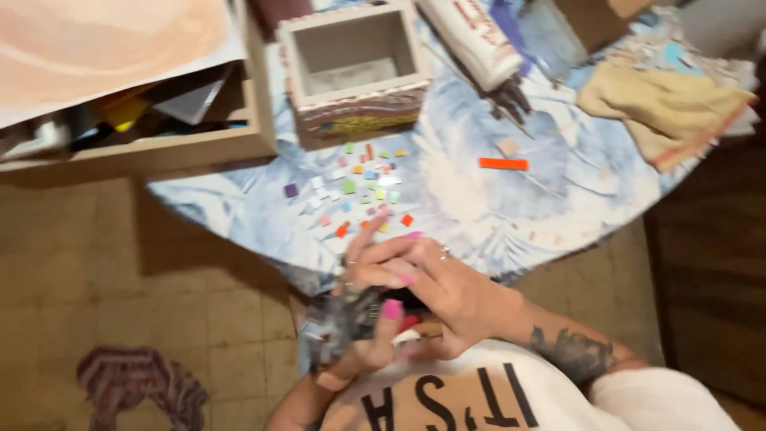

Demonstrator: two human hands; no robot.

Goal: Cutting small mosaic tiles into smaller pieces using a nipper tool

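My left hand (351, 359) comes up from below and grips a dark grey, blurred object (343, 319) just under the table edge, close to my chest. My right hand (423, 275), with pink nails and a ring, lies across the same object, fingers over the top and thumb underneath. Something red and white (408, 326) shows between the two hands; the blur hides what it is. Just beyond my fingertips, several small coloured mosaic tiles (359, 187) are scattered on the round table (239, 207) with its blue-and-white cover.
An open wooden box (355, 72) with a mosaic front stands behind the tiles. An orange strip (503, 164) lies to the right, a white tube (471, 36) and a yellow cloth (662, 108) farther back. A wooden tray (136, 148) of supplies sits left. A rug (136, 387) lies on the tiled floor.
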